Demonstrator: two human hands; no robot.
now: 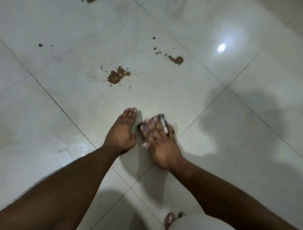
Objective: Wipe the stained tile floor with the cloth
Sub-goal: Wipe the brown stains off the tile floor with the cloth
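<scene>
The glossy white tile floor (65, 115) carries a brown splatter stain (114, 77) ahead of my hands and a second brown stain (177, 60) farther right. Small dark spots (40, 45) lie at the far left. A pale cloth (162, 120) with dark stripes lies on the floor in the middle, blurred. My right hand (159, 142) presses down on it with spread fingers. My left hand (123, 131) lies flat with straight fingers at the cloth's left edge. Both hands are short of the stains.
A toe of my foot (169, 218) and a white garment (196, 221) show at the bottom edge. More brown marks (89, 1) sit at the top edge. A lamp's reflection (221, 48) glares at the right, and dark grout lines cross the floor diagonally.
</scene>
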